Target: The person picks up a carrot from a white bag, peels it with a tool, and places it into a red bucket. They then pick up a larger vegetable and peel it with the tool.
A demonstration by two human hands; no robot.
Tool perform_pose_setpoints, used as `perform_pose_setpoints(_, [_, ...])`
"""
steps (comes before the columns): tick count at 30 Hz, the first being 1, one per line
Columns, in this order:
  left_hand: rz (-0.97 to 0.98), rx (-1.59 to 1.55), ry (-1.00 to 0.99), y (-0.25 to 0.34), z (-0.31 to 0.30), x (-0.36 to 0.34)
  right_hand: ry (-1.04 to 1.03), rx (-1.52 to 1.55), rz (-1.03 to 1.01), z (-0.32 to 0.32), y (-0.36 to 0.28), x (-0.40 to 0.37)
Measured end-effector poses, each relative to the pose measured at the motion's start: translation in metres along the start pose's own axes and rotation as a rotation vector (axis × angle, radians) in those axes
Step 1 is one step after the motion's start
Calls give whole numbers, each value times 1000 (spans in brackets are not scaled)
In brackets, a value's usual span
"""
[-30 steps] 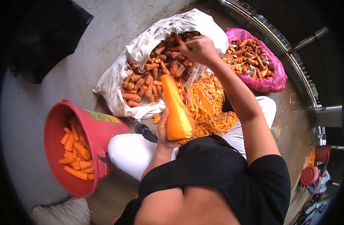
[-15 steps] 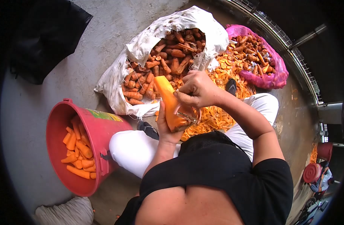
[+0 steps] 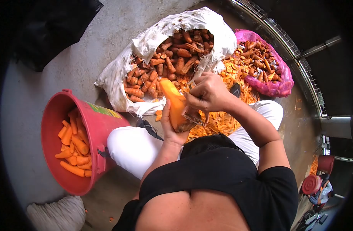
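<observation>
A large, mostly peeled carrot [image 3: 172,96] stands tilted in front of my chest. My left hand [image 3: 172,129] is closed around its lower side. Against the carrot's right side, my right hand [image 3: 209,92] is in a fist around a peeler [image 3: 192,115], whose frame lies near the carrot's darker, unpeeled lower end. The fingers hide most of the peeler's handle. Orange peelings [image 3: 218,125] lie in a heap beneath and beyond my hands. Behind them, a torn white sack [image 3: 119,57] holds many unpeeled carrots [image 3: 180,52].
On the left, a tilted red bucket [image 3: 101,134] contains several peeled carrots [image 3: 78,144]. A pink bag [image 3: 282,82] of carrot pieces stands at the back right. A pale sack [image 3: 57,213] lies at bottom left. Another person [image 3: 324,192] is at far right, beside a red lid-like disc [image 3: 312,184].
The view has shifted slightly. My right hand and the peeler have moved a little along the carrot, which my left hand still grips.
</observation>
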State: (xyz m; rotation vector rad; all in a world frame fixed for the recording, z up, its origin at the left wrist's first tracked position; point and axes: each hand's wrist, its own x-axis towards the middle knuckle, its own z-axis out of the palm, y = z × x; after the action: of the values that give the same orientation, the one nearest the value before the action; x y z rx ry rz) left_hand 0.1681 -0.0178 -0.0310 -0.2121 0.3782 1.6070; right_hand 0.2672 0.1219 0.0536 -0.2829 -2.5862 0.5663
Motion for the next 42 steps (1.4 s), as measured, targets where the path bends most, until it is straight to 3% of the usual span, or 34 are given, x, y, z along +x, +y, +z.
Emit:
perform_pose_setpoints(5, [-7, 26, -150, 1, -10, 0, 9, -68, -31, -1, 9, 0])
perform_pose_setpoints(6, [28, 73, -93, -3, -8, -2, 26, -101, -34, -1, 21, 1])
perform_pose_setpoints(7, [61, 123, -39, -7, -6, -5, 37, -198, 18, 4, 46, 0])
perform_pose_setpoints(9, [1, 95, -130, -8, -1, -10, 71, -447, 89, 4, 98, -5])
perform_pose_setpoints(11, [8, 71, -107, -7, 5, -11, 140, -457, 370, -14, 102, -4])
perform_pose_setpoints(13, [9, 86, -152, -3, -7, -7, 272, -232, 382, -28, 69, 3])
perform_pose_setpoints(15, [42, 57, -171, -1, -6, -2, 100, 131, 434, -30, 39, 3])
perform_pose_setpoints(16, [78, 41, -137, -3, 11, -4, 169, 61, 108, -22, 32, 5])
perform_pose_setpoints(19, [0, 66, -196, 0, 11, -2, -18, 124, -152, -16, 7, 10])
perform_pose_setpoints(25, [-95, -8, -109, -3, 2, -1, -104, 116, -276, -3, 14, 20])
perform_pose_setpoints(27, [-120, 112, -160, -7, -19, 1, -102, 5, -122, 5, 48, 23])
perform_pose_setpoints(29, [-168, 85, -115, -9, -16, 0, 38, -270, -168, 5, 87, 35])
perform_pose_setpoints(30, [-160, 75, -98, -10, -12, 0, 126, -350, -97, 8, 101, 39])
perform_pose_setpoints(31, [-148, 65, -82, -11, -8, 1, 170, -600, -105, 3, 108, 42])
perform_pose_setpoints(33, [-102, 9, -75, -9, -3, 1, 459, -813, -66, -9, 115, 46])
perform_pose_setpoints(36, [-91, 52, -123, -7, 4, -2, 670, -901, -61, -40, 95, 43])
perform_pose_setpoints(39, [-64, 74, -83, -7, 7, -1, 417, -438, 114, -35, 70, 28])
perform_pose_setpoints(40, [-56, 70, -58, -8, 5, -1, 184, -249, 230, -34, 59, 22])
perform_pose_setpoints(41, [-46, 65, -32, -9, 4, 0, 92, 171, 398, -31, 47, 16])
perform_pose_setpoints(42, [-59, 48, -83, -8, 3, 1, 35, 340, 504, -29, 36, 10])
